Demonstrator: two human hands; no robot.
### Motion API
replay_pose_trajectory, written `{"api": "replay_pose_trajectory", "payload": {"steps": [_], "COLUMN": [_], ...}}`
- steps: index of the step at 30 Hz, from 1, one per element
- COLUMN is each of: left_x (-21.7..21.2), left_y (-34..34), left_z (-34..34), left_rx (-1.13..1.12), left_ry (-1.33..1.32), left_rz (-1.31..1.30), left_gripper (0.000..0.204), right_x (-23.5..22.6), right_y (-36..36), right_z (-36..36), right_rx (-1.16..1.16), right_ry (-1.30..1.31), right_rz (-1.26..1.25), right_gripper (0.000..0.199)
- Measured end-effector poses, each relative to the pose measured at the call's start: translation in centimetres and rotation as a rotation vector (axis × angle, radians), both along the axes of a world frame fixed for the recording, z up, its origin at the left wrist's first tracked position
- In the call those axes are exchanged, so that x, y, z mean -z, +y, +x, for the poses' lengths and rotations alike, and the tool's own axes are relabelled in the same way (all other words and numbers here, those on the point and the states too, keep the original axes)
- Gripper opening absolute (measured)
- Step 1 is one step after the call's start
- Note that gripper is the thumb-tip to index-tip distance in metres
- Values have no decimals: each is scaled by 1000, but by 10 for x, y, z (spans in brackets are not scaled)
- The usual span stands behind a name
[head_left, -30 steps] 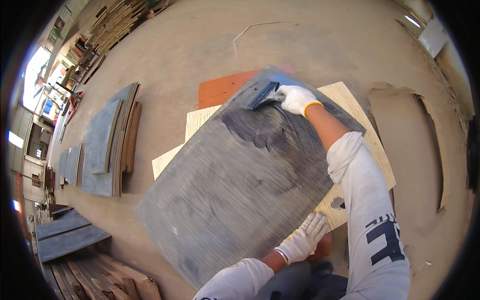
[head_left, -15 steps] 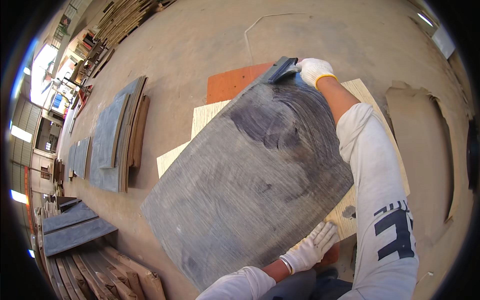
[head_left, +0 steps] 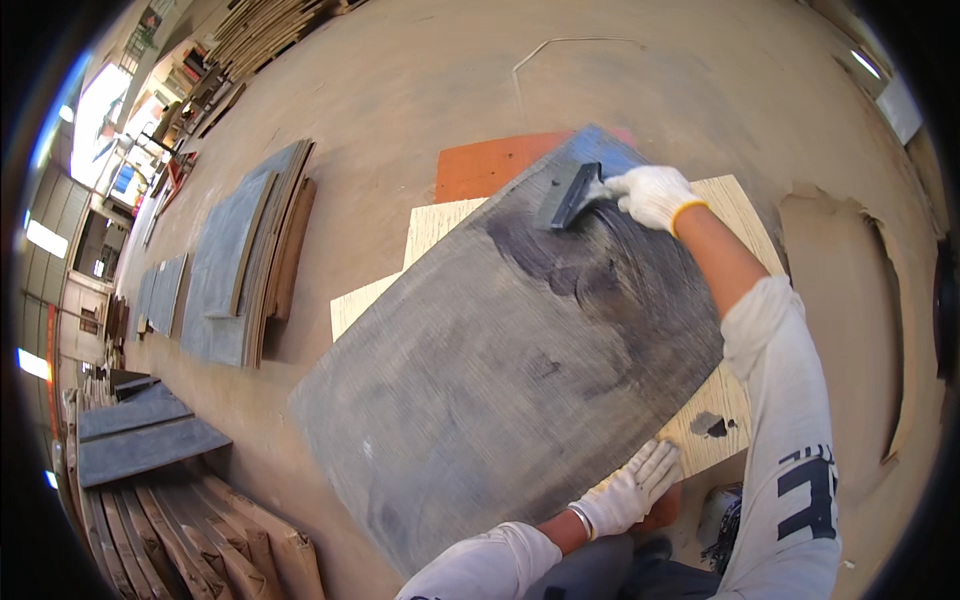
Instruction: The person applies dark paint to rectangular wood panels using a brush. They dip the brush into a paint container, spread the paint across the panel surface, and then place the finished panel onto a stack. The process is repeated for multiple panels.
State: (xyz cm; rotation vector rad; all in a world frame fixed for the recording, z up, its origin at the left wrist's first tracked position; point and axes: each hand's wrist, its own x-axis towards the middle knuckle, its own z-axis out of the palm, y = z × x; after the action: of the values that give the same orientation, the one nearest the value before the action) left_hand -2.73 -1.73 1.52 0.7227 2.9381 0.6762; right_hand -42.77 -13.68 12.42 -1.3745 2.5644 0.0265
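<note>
A large grey wood-grained board (head_left: 450, 370) lies slantwise before me, with dark wet smears (head_left: 600, 265) across its upper right part. My right hand (head_left: 655, 195), in a white glove with a yellow cuff edge, grips the handle of a wide, dark-bladed squeegee (head_left: 575, 197). Its blade rests on the board near the far end, beside a bluish patch. My left hand (head_left: 628, 490), gloved too, lies with straight fingers along the board's near right edge, partly over the pale board beneath.
Under the grey board, pale grooved boards (head_left: 745, 210) and an orange board (head_left: 490, 165) stick out. Stacked grey panels (head_left: 235, 250) stand to the left. At lower left are wrapped planks (head_left: 230, 540) with grey panels (head_left: 150, 450) on top. Flattened brown cardboard (head_left: 840, 300) lies at right.
My right hand has drawn the squeegee from the board's far edge toward me, exposing the bluish patch. My left hand stays at the near edge. The view has shifted slightly.
</note>
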Motion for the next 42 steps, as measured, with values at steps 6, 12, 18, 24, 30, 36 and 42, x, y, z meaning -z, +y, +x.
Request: {"api": "replay_pose_trajectory", "payload": {"steps": [6,12,18,24,30,36,42], "left_x": [14,2,24,64,-2,-32,-77], "left_y": [4,2,13,28,57,51,-20], "left_z": [7,6,3,4,58,178,262], "left_rx": [-22,-1,-38,-202,-311,-247,-220], "left_ry": [42,15,123,256,-18,4,-98], "left_rz": [19,-65,-90,-9,7,279,398], "left_gripper": [88,104,100,81,71,56,43], "right_x": [2,17,33,14,38,56,15], "right_y": [66,127,26,-5,171,205,157], "right_z": [84,77,144,292,213,297,478], "right_rx": [-112,393,368,-255,421,525,127], "right_ry": [53,110,-19,-117,-125,-23,-171], "right_rz": [3,-89,-183,52,-178,-143,10], "right_gripper": [38,44,48,47,50,55,50]}}
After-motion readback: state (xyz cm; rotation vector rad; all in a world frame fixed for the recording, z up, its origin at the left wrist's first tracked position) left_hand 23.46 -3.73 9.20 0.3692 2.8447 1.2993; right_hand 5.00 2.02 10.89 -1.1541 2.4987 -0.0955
